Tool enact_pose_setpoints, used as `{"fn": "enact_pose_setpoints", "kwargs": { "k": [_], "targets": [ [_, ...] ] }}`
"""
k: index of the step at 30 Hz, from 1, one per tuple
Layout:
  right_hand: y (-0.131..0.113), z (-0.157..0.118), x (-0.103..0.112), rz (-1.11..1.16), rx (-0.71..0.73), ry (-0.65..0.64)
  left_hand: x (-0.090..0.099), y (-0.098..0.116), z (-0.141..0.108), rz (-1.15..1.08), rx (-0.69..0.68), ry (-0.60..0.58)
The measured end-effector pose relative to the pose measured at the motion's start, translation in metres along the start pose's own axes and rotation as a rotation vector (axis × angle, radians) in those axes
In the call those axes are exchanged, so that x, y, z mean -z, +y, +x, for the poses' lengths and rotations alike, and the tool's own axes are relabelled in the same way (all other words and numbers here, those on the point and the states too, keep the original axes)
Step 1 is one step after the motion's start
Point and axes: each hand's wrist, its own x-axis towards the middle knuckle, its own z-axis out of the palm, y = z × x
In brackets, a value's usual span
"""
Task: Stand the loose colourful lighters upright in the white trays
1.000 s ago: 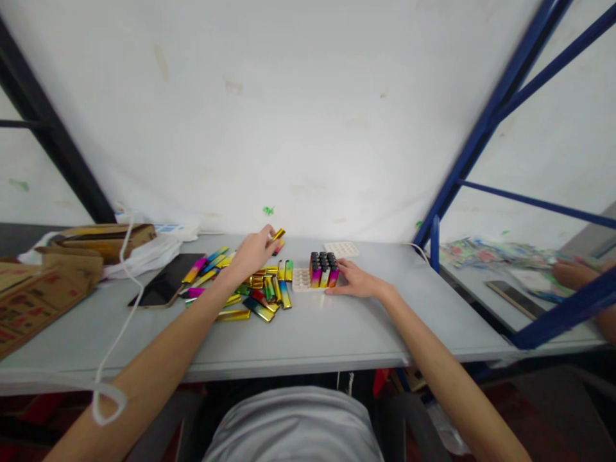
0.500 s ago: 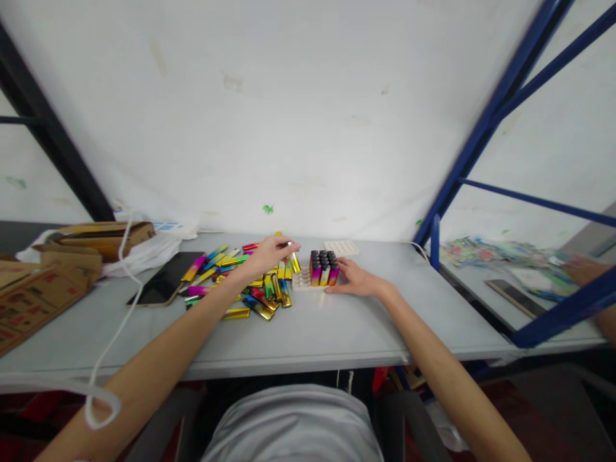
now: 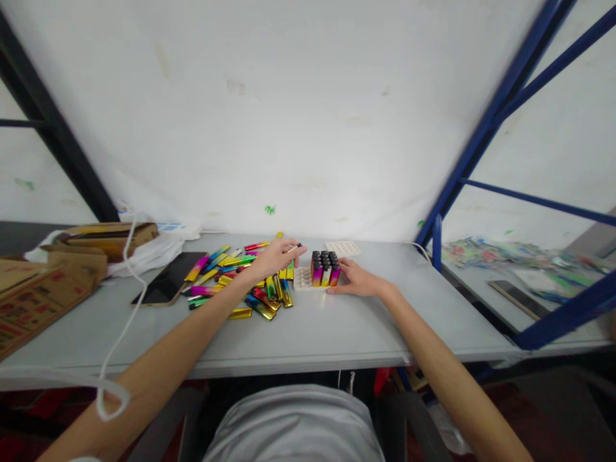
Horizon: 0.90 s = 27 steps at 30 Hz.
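My left hand (image 3: 279, 256) is closed on a lighter (image 3: 294, 248), mostly hidden by the fingers, its dark end pointing right. It hangs above the right side of a loose pile of shiny multicoloured lighters (image 3: 260, 307). Just right of the pile sits a white holed tray (image 3: 303, 278), its left holes bare. Several black-topped lighters (image 3: 325, 268) stand upright in rows in its right part. My right hand (image 3: 357, 280) grips the tray's right end, thumb along the front edge and fingers beside the standing lighters.
Another white holed tray (image 3: 342, 248) lies near the wall. At left are a dark phone-like tablet (image 3: 168, 279), cardboard boxes (image 3: 52, 289) and a white cable (image 3: 122, 327). A blue metal frame (image 3: 462, 167) rises at right, with a phone (image 3: 517, 299) and plastic packets beyond.
The lighter in my left hand has tilted from steeply downward to nearly level, its dark end now to the right. My right hand stays at the tray. The other person's hand at far right has withdrawn.
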Motion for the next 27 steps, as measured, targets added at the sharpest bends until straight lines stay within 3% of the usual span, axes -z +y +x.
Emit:
{"fn": "enact_pose_setpoints", "kwargs": {
  "k": [9,15,22,27],
  "targets": [
    [0.002,-0.001,-0.002,0.011,0.000,0.019,-0.007,0.005,-0.004,-0.210,0.139,0.072],
    [0.002,-0.001,-0.002,0.009,0.005,0.025,-0.009,0.006,0.001,-0.305,0.320,0.061],
    [0.001,-0.003,-0.001,0.002,-0.005,0.025,-0.009,-0.002,0.002,-0.328,0.354,0.022],
    [0.001,-0.002,0.000,-0.009,0.003,0.019,-0.012,0.001,0.000,-0.290,0.257,0.076]
  ]
}}
